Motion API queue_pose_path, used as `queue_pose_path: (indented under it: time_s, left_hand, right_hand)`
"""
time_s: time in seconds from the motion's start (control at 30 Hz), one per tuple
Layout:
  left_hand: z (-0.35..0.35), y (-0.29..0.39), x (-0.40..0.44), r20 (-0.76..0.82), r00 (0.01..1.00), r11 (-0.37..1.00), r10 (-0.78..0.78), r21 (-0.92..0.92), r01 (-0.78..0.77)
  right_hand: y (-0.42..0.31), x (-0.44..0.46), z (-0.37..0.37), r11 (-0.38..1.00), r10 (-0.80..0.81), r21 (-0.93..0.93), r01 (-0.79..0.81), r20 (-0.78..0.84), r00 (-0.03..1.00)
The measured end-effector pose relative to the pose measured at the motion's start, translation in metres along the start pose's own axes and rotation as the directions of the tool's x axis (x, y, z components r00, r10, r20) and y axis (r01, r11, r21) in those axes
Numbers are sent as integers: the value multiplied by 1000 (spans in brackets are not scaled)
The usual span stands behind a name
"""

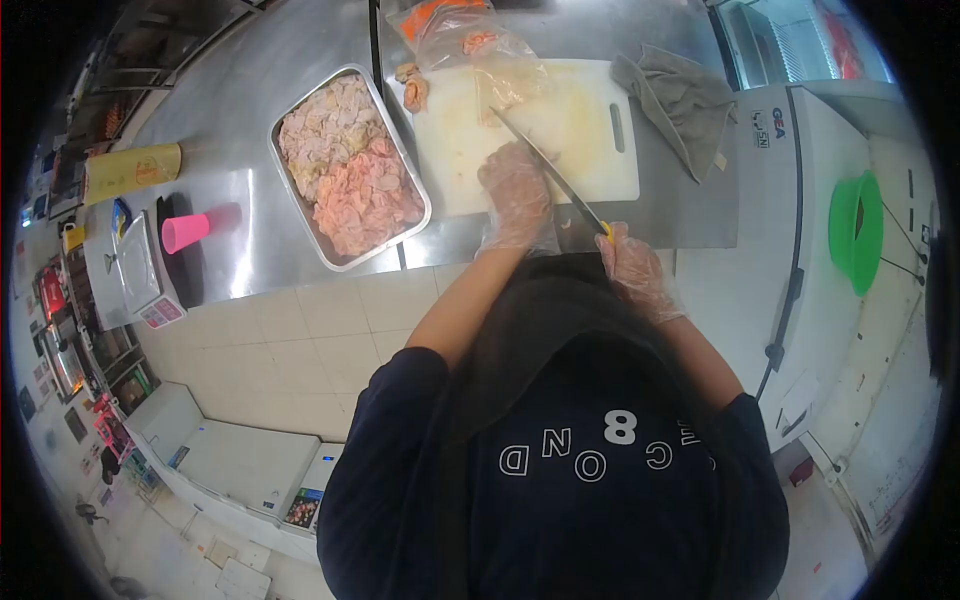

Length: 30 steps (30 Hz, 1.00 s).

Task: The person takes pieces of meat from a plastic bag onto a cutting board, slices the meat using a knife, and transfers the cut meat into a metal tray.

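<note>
My right hand (635, 268), in a clear plastic glove, is closed around the yellow handle of a long knife (560, 182). The blade points up and left across the white cutting board (440, 165), close beside my left hand (517, 192). That hand, also gloved, rests on the board with its fingers curled down; whatever lies under them is hidden. A small pinkish scrap shows by the blade. A clear plastic bag (505, 82) lies over the board's far edge, with bits of raw meat (414, 92) at the far left corner.
Left of the board stands a metal tray (424, 222) heaped with pale and pink raw meat (365, 195). A grey cloth (680, 105) lies to the right. Farther left are a pink cup (186, 233) and a yellow roll (132, 172). A green basin (855, 232) sits on a white freezer.
</note>
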<state>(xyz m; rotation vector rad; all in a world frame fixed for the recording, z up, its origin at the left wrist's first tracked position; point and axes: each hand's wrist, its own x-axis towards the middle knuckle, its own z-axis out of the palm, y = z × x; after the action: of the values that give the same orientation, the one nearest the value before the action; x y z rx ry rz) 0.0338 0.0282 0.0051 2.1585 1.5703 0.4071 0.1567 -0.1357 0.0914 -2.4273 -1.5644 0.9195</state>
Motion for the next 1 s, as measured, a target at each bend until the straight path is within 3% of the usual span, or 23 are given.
queue_pose_path:
  time_s: [0.03, 0.1, 0.23, 0.4, 0.43, 0.5, 0.63, 0.73, 0.8, 0.93, 1.0]
  left_hand:
    - [5, -2, -4, 5, 1000, 1000, -9, -7, 9]
    - [13, -5, -6, -155, 975, 987, 162, 11, -163]
    - [14, -7, -7, -120, 979, 986, 164, 10, -164]
    - [10, -8, -12, -89, 974, 978, 207, 50, -203]
    - [10, -9, -12, -90, 972, 975, 218, 54, -214]
    - [12, -13, -17, -100, 963, 968, 251, 32, -249]
    - [14, -29, -13, -189, 948, 959, 257, -66, -274]
    - [-19, -41, -23, -179, 946, 952, 269, -103, -290]
    - [-31, -60, -28, -158, 909, 912, 385, -86, -401]
    - [-30, -68, -32, -196, 927, 920, 321, -166, -354]
    - [-21, -58, -26, -270, 940, 954, 209, -153, -257]
  right_hand:
    - [0, -1, 1, 1000, 3, -8, -2, 9, 1000]
    - [-1, 8, 2, 1000, -2, 24, 2, 9, 1000]
    - [-21, 40, -1, 999, -24, 36, 24, 16, 1000]
    - [-61, 84, -11, 971, -235, -43, 233, -49, 971]
    - [-61, 95, -7, 972, -233, -38, 231, -60, 971]
    - [-59, 108, 3, 987, -48, 154, 44, 22, 999]
    - [-24, 52, 1, 978, -207, -18, 207, -26, 978]
    - [-2, 19, 3, 995, 21, 99, -16, -47, 999]
    - [-1, 7, -1, 997, 28, 79, -25, -45, 999]
    - [-10, -11, 0, 993, -12, 113, 24, -103, 995]
    - [-13, -8, 4, 994, -24, 108, 32, -77, 997]
